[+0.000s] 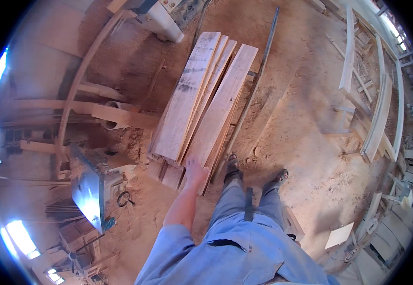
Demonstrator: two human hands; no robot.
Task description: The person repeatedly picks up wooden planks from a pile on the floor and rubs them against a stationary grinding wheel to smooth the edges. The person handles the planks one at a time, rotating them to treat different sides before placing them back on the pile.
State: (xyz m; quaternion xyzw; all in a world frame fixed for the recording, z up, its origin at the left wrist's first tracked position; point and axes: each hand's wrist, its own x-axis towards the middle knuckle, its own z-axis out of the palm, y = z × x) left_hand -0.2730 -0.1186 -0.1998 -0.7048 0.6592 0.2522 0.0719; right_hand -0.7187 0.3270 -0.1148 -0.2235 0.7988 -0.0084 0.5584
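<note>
A stack of long wooden planks point(187, 109) lies in front of me, running away from my feet. Its top boards are fanned slightly apart, and one pale plank point(229, 97) lies along the right side with a dark gap beside it. My left hand point(195, 172) reaches to the near end of this plank, its fingers stretched forward and the thumb apart. It touches the wood near the edge; whether the fingertips curl under it, I cannot tell. My right hand is out of sight.
A metal rail point(254, 90) runs along the stack's right side. At the left stands a machine with a shiny metal plate point(87, 190). Long pale timbers point(378, 116) lean at the right. Sawdust covers the floor point(292, 123). A pale board point(339, 236) lies at lower right.
</note>
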